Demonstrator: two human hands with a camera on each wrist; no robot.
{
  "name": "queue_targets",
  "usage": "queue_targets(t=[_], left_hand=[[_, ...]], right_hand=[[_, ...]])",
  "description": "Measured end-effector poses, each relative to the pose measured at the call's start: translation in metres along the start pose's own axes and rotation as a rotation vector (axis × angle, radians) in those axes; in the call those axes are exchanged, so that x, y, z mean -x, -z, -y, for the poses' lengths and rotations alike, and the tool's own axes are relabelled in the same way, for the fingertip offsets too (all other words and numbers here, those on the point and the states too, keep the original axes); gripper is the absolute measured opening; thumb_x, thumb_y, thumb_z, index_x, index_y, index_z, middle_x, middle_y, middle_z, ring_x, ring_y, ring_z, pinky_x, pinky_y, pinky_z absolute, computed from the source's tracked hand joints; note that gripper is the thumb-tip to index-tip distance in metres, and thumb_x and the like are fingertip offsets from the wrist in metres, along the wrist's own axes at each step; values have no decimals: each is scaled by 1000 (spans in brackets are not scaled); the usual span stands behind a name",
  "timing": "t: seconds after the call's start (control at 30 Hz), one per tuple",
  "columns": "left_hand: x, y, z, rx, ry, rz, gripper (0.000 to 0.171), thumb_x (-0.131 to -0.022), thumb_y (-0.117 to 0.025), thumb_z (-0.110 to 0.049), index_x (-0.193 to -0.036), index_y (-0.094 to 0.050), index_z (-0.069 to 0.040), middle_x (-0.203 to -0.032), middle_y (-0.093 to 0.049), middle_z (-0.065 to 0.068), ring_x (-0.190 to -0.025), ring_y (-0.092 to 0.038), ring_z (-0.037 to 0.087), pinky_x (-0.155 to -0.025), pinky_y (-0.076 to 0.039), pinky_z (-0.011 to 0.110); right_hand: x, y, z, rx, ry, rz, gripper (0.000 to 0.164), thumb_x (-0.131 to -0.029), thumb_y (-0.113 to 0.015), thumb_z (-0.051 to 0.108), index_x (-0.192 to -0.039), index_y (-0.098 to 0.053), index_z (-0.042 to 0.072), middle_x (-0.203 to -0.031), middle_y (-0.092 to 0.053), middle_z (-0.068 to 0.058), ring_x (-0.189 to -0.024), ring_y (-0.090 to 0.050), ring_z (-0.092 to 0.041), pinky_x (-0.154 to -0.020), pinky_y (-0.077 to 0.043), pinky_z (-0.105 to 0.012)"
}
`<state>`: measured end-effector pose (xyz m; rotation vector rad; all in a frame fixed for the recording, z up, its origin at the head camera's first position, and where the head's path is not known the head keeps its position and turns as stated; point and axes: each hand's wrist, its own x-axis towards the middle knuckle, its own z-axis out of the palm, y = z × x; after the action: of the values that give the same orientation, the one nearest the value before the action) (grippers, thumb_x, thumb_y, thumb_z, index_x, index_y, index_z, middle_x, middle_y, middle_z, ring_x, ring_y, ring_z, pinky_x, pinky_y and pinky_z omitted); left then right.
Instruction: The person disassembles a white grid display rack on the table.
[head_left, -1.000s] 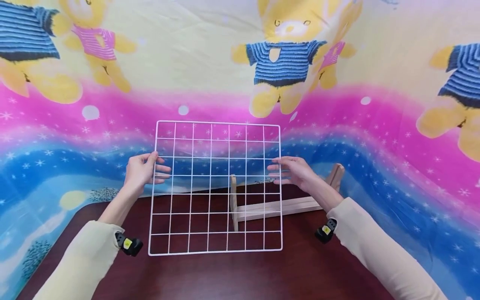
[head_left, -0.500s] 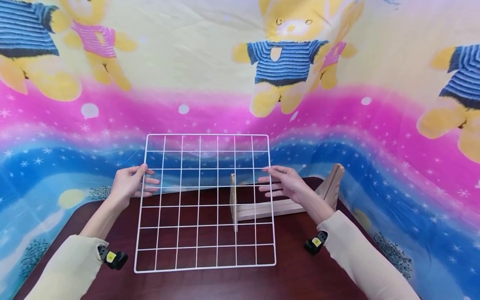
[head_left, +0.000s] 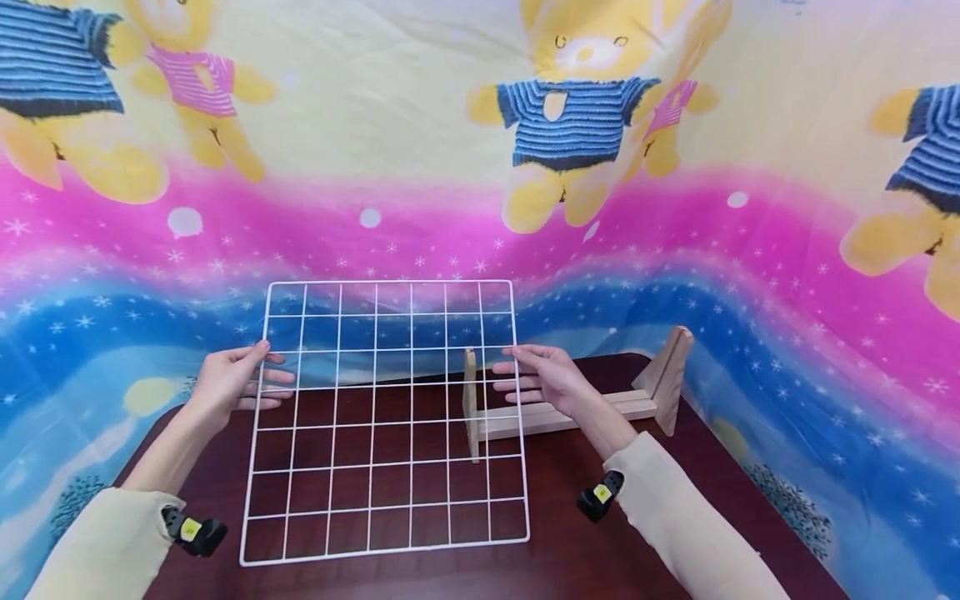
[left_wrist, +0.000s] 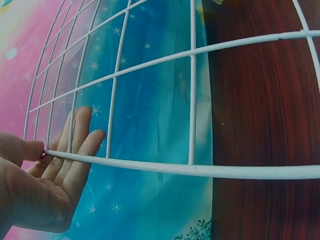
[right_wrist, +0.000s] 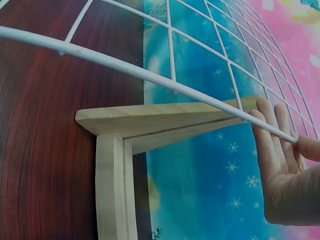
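A white wire grid panel [head_left: 391,385] is held upright, leaning slightly, over the dark table. My left hand [head_left: 234,382] pinches its left edge wire between thumb and fingers, the fingertips lying behind the mesh. On the opposite edge my right hand [head_left: 542,377] pinches the wire the same way. The left wrist view shows the left hand [left_wrist: 50,175] with its thumb on the edge wire and its fingers behind. Behind the panel's right side stands a wooden stand [head_left: 570,417] with two upright end pieces joined by a crossbar; the right wrist view shows one grooved end piece [right_wrist: 170,122].
The dark red-brown table [head_left: 600,533] has a rounded far corner. A fabric backdrop [head_left: 420,192] printed with bears and snowflakes hangs close behind and around it. Black wrist cameras sit at both cuffs, the left one [head_left: 197,532] near the panel's lower left corner.
Both hands have moved the grid panel leftward and lower, drawing it partly away from in front of the wooden stand. More of the stand's right end now shows. The stand has stayed in place.
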<state>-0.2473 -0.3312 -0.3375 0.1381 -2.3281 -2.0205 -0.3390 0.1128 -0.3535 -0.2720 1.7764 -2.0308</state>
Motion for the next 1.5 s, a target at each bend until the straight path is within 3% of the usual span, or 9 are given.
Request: queue_targets(t=[0.17, 0.4, 0.5, 0.83, 1.0, 1.2, 1.5], left_hand=[[-1, 12, 3, 10, 22, 1, 46, -99, -46, -46, -115, -57, -4, -83, -74, 5, -75, -72, 23, -68, -57, 42], [6, 30, 11, 99, 45, -14, 31, -100, -48, -43, -88, -68, -22, -79, -74, 5, -72, -72, 23, -65, -58, 40], [10, 37, 15, 129, 54, -9, 32, -100, -48, -43, -85, -69, -23, -79, -73, 4, -70, -72, 23, -64, -58, 40], [13, 50, 28, 177, 72, 3, 32, -99, -49, -43, -86, -67, -21, -79, -73, 5, -71, -72, 24, -65, -58, 41], [13, 55, 33, 166, 79, -8, 33, -100, -47, -42, -85, -67, -20, -78, -73, 6, -70, -72, 25, -66, -58, 43], [13, 60, 41, 135, 81, -13, 36, -102, -44, -40, -84, -67, -19, -77, -73, 6, -70, -72, 25, -65, -58, 43], [14, 75, 52, 103, 78, -35, 34, -101, -45, -41, -83, -68, -24, -76, -73, 3, -68, -72, 22, -63, -58, 41]], right_hand=[[-2, -15, -4, -28, 2, -22, 36, -103, -50, 20, -134, -53, 1, -109, -69, -17, -93, -69, -35, -84, -52, -52], [0, -37, -8, -57, 28, -10, 33, -101, -49, 9, -132, -53, -2, -112, -68, -19, -94, -69, -33, -87, -50, -53], [0, -46, -10, -79, 52, -12, 33, -100, -51, 8, -132, -54, -1, -111, -68, -19, -91, -70, -33, -88, -47, -55], [-3, -61, -24, -121, 64, -34, 31, -99, -54, 6, -129, -58, 1, -112, -66, -23, -89, -70, -35, -80, -54, -49], [-6, -68, -33, -118, 87, -39, 38, -97, -55, 5, -134, -51, -4, -110, -67, -23, -88, -70, -36, -76, -56, -46], [-8, -79, -42, -84, 123, -74, 35, -96, -58, 4, -130, -53, -4, -105, -70, -20, -85, -71, -32, -71, -58, -40], [-14, -91, -49, 4, 193, 14, 48, -92, -52, -12, -139, -45, -3, -114, -64, -27, -82, -72, -29, -74, -57, -44]])
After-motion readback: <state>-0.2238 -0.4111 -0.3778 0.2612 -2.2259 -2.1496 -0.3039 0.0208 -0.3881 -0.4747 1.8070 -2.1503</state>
